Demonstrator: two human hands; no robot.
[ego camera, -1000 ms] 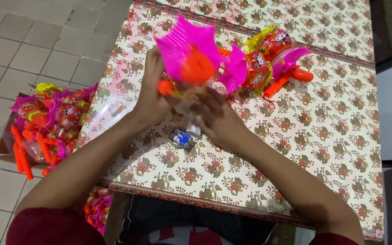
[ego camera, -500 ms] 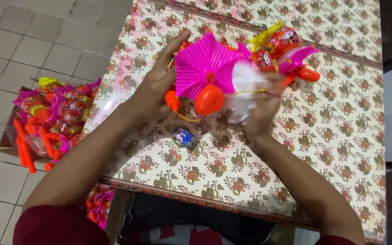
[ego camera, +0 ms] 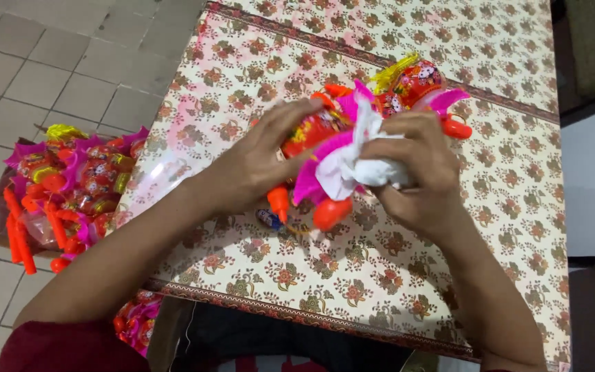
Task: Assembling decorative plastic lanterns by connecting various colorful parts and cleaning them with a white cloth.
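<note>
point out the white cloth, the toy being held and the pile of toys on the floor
white cloth [ego camera: 349,169], head view, on its bunched middle under the right hand's fingers
held toy [ego camera: 311,131], head view, on its red body
pile of toys [ego camera: 70,186], head view, on the red and pink middle

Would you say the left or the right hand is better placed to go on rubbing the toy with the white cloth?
Probably the right hand: it already grips the white cloth pressed against the pink and orange toy. The left hand is spread over the toy's other side, steadying it.
</note>
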